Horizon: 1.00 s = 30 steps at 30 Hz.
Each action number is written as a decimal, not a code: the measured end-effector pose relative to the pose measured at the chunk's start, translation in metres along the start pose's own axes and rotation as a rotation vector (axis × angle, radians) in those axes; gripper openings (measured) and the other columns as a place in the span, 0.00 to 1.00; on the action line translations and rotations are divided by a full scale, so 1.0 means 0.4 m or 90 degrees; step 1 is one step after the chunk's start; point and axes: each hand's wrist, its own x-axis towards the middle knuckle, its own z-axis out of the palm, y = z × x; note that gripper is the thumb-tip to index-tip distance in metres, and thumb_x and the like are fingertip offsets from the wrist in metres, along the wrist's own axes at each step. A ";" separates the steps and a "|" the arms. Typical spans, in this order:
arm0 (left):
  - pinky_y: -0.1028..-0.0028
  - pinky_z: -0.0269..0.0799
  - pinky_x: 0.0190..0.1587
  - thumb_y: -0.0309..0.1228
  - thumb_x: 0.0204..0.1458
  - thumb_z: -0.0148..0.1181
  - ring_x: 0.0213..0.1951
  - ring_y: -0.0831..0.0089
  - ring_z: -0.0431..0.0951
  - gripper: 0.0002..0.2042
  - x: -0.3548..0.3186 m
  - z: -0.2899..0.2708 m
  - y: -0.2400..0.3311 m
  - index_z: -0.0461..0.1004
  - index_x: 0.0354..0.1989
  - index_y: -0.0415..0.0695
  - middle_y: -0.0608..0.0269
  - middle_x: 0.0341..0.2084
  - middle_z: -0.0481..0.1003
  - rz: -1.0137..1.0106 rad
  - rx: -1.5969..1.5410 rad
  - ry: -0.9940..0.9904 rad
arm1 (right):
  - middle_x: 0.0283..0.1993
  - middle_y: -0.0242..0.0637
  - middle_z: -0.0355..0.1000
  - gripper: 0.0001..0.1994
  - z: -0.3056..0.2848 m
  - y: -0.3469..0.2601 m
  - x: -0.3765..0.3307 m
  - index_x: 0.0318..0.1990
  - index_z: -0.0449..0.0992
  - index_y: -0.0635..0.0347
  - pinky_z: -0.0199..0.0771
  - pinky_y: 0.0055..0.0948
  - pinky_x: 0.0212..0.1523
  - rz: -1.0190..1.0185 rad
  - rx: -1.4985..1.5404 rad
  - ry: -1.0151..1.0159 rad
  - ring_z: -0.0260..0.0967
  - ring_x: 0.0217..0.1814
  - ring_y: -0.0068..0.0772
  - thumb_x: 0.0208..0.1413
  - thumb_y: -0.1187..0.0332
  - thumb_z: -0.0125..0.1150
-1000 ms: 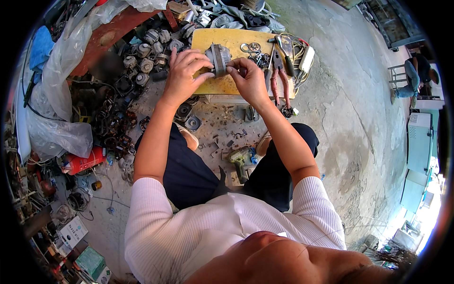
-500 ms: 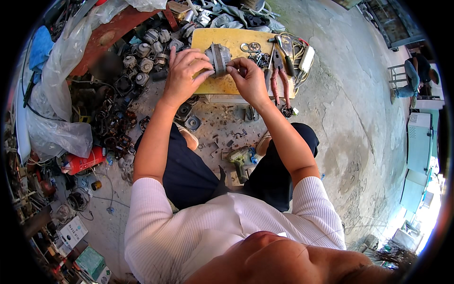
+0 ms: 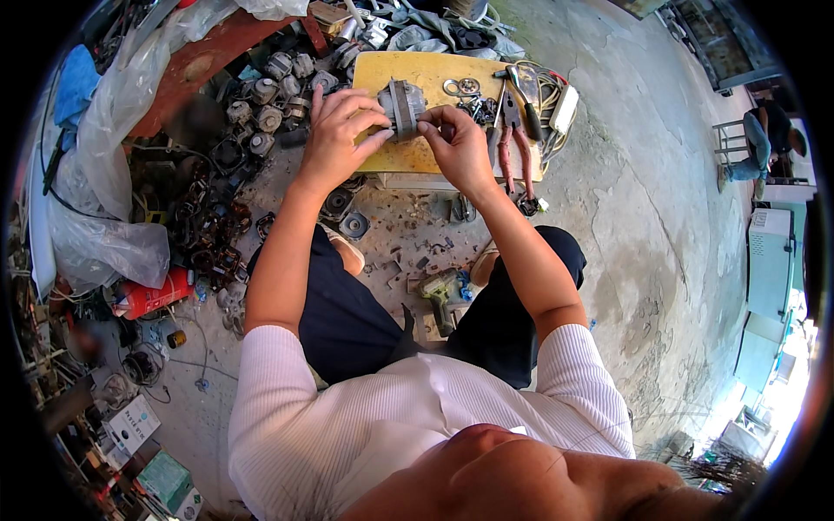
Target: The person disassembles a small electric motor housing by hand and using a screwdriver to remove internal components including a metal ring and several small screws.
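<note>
A grey electric motor (image 3: pixel 405 97) with a darker metal band around its middle sits on a yellow board (image 3: pixel 380 68). My left hand (image 3: pixel 341 137) is at the motor's left side, its fingers spread and slightly bent, with the fingertips near or against the casing. At the motor's near right edge, the thumb and index finger of my right hand (image 3: pixel 458 149) are pinched together. Whatever is between them is too small or hidden to make out. Pliers with red handles (image 3: pixel 519 143) lie on the board to the right of that hand, beside a hammer (image 3: pixel 522 100).
Metal rings (image 3: pixel 468 86) and small dark parts lie behind my right hand. A white power strip (image 3: pixel 564 109) and coiled cable border the board's right. Many used motors (image 3: pixel 265 90) are heaped left. A green power drill (image 3: pixel 440 300) stands between my legs. Someone sits far right.
Almost nothing differs. My right hand's fingers have shifted very slightly at the motor's edge; the left hand and the motor stay in place.
</note>
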 end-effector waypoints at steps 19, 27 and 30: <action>0.67 0.72 0.44 0.32 0.52 0.64 0.39 0.60 0.79 0.09 -0.011 -0.050 0.063 0.75 0.36 0.41 0.58 0.35 0.79 -0.175 -0.234 -0.103 | 0.28 0.36 0.72 0.06 -0.019 -0.011 -0.002 0.37 0.78 0.65 0.68 0.25 0.29 0.019 -0.032 0.017 0.64 0.25 0.22 0.55 0.72 0.65; 0.69 0.72 0.48 0.30 0.53 0.63 0.43 0.63 0.80 0.10 -0.009 -0.047 0.058 0.76 0.40 0.39 0.57 0.40 0.80 -0.198 -0.254 -0.158 | 0.24 0.31 0.71 0.10 -0.024 0.016 0.007 0.39 0.79 0.63 0.65 0.23 0.27 0.035 -0.003 -0.008 0.60 0.23 0.18 0.52 0.68 0.70; 0.68 0.72 0.45 0.31 0.53 0.63 0.40 0.62 0.80 0.09 -0.007 -0.041 0.057 0.76 0.39 0.40 0.57 0.37 0.80 -0.190 -0.258 -0.136 | 0.23 0.30 0.69 0.10 -0.018 0.014 0.008 0.38 0.79 0.63 0.64 0.23 0.26 0.020 -0.005 0.001 0.59 0.23 0.18 0.51 0.69 0.70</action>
